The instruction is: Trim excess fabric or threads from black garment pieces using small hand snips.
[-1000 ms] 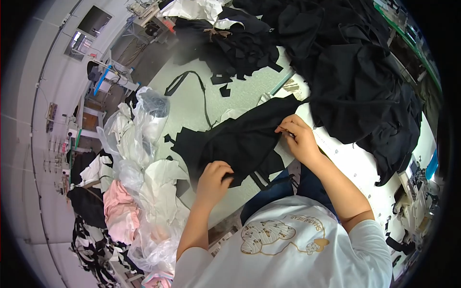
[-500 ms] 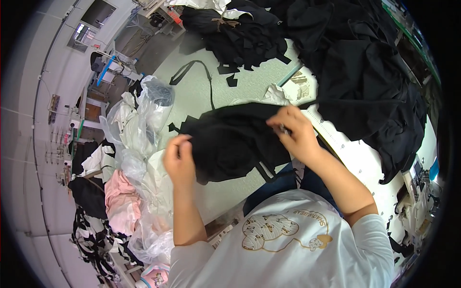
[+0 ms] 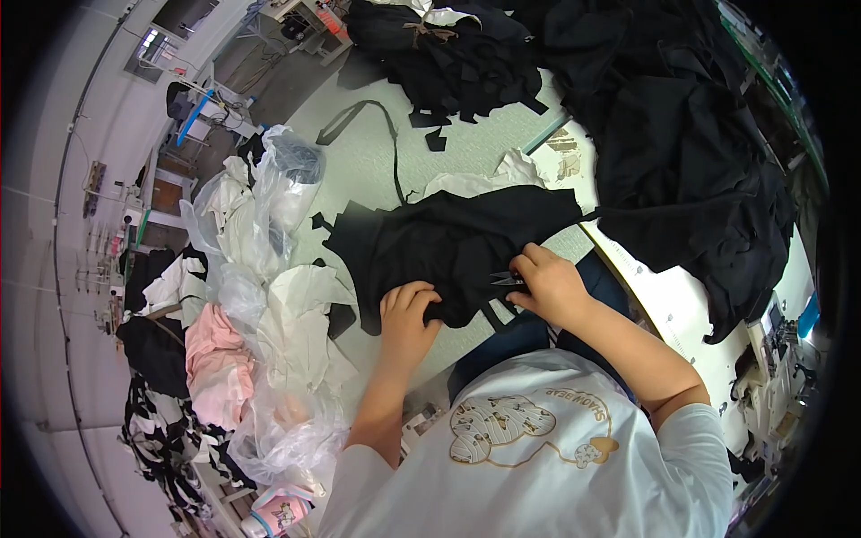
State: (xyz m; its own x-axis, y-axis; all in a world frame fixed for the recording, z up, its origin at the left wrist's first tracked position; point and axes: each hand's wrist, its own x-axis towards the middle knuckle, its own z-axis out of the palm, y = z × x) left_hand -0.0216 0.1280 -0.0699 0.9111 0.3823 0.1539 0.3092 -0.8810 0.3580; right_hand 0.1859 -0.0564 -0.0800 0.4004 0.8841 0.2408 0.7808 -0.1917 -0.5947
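A piece of black fabric [image 3: 448, 238] lies bunched on the pale table [image 3: 359, 179] in front of me. My left hand [image 3: 409, 309] has its fingers bent over the fabric's near edge, with the thumb close to them, gripping the cloth. In my right hand [image 3: 549, 285] I hold small thread snips [image 3: 507, 279], their dark pointed blades aimed left over the fabric. Narrow black strips [image 3: 496, 316] stick out from the near edge, just below the snips.
A large heap of black cloth [image 3: 682, 170] covers the right side. Beyond lies a tied bundle of black pieces [image 3: 448, 67]. A thin black strap [image 3: 397, 152] curls across the table. Clear plastic bags [image 3: 291, 179], white cloth [image 3: 305, 314] and pink cloth [image 3: 215, 363] are piled at left.
My left hand has moved right and nearer, onto the fabric's near edge. My right hand has come down toward me, and the snips now show clearly. The black fabric lies more spread out.
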